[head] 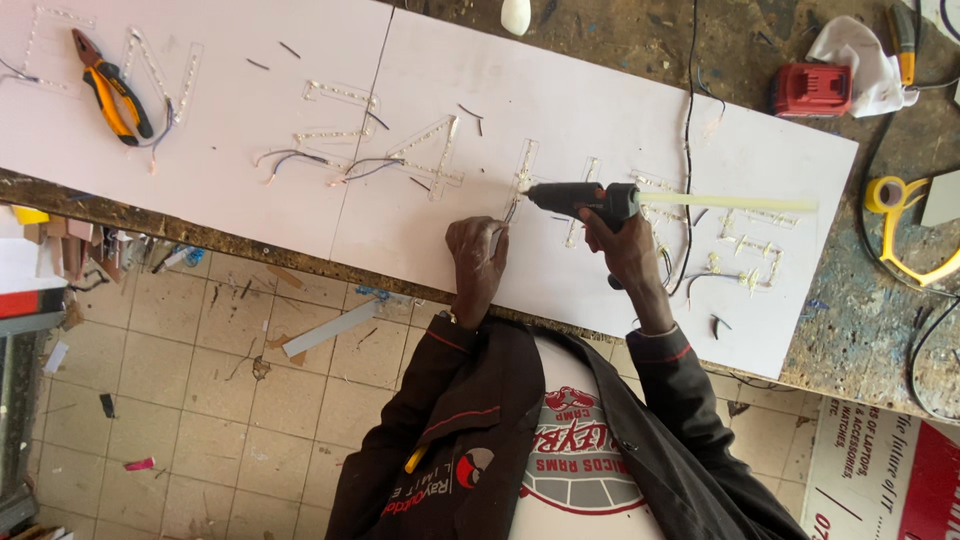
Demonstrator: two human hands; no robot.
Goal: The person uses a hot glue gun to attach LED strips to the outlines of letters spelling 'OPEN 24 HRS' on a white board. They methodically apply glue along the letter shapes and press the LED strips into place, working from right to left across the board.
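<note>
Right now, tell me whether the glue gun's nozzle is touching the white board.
Cannot tell. In the head view the glue gun, held in the right hand, points its nozzle low over the white board beside the left hand, but no contact or gap shows plainly.

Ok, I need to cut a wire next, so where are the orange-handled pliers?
In the head view the orange-handled pliers lie at the far left of the white board, away from both hands, beside a loose wire end.

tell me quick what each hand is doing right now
Left hand: closed, fingers pinching a thin wire against the white board.
Right hand: closed around the glue gun, nozzle at the board.
</note>
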